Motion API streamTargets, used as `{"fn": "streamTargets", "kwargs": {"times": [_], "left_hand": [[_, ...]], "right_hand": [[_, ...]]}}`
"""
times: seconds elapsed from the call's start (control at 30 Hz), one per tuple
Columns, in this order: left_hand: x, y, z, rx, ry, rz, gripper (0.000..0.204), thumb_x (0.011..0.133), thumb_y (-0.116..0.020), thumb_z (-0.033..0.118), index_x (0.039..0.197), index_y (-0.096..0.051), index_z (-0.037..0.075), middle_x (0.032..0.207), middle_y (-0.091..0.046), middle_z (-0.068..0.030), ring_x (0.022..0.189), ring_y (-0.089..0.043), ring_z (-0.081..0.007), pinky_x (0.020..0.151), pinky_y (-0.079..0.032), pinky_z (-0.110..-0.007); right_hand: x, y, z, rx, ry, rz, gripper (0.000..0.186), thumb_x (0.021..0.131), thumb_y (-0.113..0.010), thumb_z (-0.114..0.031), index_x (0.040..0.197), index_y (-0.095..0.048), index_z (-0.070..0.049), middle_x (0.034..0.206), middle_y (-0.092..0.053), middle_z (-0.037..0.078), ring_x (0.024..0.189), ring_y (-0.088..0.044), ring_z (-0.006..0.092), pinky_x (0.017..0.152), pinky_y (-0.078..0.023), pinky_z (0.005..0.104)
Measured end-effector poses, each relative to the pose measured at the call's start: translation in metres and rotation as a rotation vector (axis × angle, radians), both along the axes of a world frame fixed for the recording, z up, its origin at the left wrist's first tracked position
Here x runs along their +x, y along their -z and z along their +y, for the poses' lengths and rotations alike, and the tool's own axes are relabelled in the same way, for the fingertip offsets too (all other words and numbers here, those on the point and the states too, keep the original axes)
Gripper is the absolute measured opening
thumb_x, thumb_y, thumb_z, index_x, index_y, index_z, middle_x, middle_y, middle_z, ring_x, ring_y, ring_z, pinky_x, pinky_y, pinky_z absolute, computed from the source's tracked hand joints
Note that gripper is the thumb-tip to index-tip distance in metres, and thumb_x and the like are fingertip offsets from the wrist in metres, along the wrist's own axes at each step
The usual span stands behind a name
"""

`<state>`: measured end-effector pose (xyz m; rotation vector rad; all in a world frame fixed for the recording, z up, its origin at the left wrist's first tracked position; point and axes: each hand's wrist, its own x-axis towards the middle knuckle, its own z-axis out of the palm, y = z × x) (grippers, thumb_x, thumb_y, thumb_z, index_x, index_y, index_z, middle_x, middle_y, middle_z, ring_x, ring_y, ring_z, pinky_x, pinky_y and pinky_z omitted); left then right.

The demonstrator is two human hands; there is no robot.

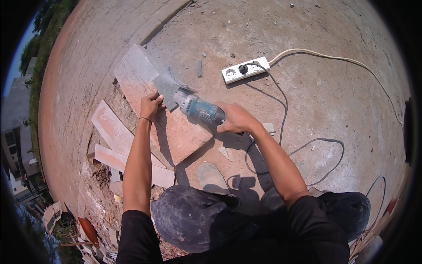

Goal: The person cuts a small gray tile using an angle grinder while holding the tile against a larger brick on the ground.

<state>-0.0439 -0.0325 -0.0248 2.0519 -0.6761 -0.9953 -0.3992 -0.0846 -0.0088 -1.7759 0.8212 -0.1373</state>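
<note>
The person crouches over a dusty concrete floor [334,101], seen from above, with both bare forearms reaching forward. The right hand [235,119] is wrapped in a closed grip around the rear body of a teal and grey handheld angle grinder [200,108]. The grinder's head points away to the upper left and sits over a long, flat, reddish-grey stone slab [184,132], which lies on the floor and runs from the upper left toward the person. Whether the disc touches the slab cannot be told.

The left hand [151,104] rests on the slab just beside the grinder's head, fingers curled down on a small grey stone offcut [166,88] lying there; its grip is closed on that piece. A thin dark band circles the left wrist.

A black cord [281,105] leaves the grinder, loops on the floor to the right of the right arm, and plugs into a white power strip [245,69] well beyond the hands. A pale cable [343,59] runs from that strip to the right.

Left of the slab lie several narrower reddish stone strips [114,130] on rubble. A dusty grey shoe [211,176] stands just below the slab, near the person's dark-clad knees.
</note>
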Motion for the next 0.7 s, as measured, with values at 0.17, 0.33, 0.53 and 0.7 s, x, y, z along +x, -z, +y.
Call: {"fn": "streamTargets", "kwargs": {"times": [0.17, 0.33, 0.53, 0.7], "left_hand": [[0.007, 0.005, 0.001, -0.009, 0.02, 0.011, 0.05, 0.093, -0.07, 0.002, 0.138, -0.053, -0.01, 0.101, -0.067, -0.0103, 0.072, -0.064, -0.0146, 0.062, -0.06, -0.027], [0.006, 0.007, 0.002, -0.005, 0.022, 0.004, 0.05, 0.093, -0.07, 0.002, 0.138, -0.053, -0.011, 0.101, -0.067, -0.0109, 0.072, -0.064, -0.0146, 0.062, -0.059, -0.027], [0.007, 0.006, 0.001, -0.025, 0.027, 0.023, 0.048, 0.094, -0.069, 0.001, 0.138, -0.054, -0.011, 0.098, -0.067, -0.0102, 0.069, -0.063, -0.0142, 0.062, -0.059, -0.026], [0.003, 0.001, 0.0, 0.028, 0.046, 0.007, 0.05, 0.095, -0.067, 0.002, 0.141, -0.051, -0.009, 0.102, -0.065, -0.008, 0.076, -0.062, -0.0127, 0.065, -0.058, -0.024]], "right_hand": [[0.003, -0.001, -0.001, 0.008, -0.009, 0.036, 0.077, 0.06, -0.079, -0.026, 0.131, -0.059, -0.004, 0.107, -0.07, 0.026, 0.099, -0.068, 0.0423, 0.088, -0.054, 0.0446], [0.005, -0.005, -0.002, 0.004, -0.02, 0.06, 0.076, 0.06, -0.079, -0.026, 0.13, -0.059, -0.004, 0.107, -0.07, 0.027, 0.1, -0.068, 0.0424, 0.088, -0.054, 0.0447], [0.01, -0.002, -0.001, -0.016, -0.019, 0.056, 0.074, 0.06, -0.079, -0.027, 0.128, -0.061, -0.003, 0.107, -0.07, 0.027, 0.1, -0.067, 0.0424, 0.088, -0.054, 0.0447], [0.011, -0.006, -0.001, 0.005, -0.014, 0.082, 0.075, 0.06, -0.078, -0.027, 0.128, -0.061, -0.002, 0.106, -0.07, 0.027, 0.1, -0.068, 0.0423, 0.088, -0.054, 0.0446]]}}
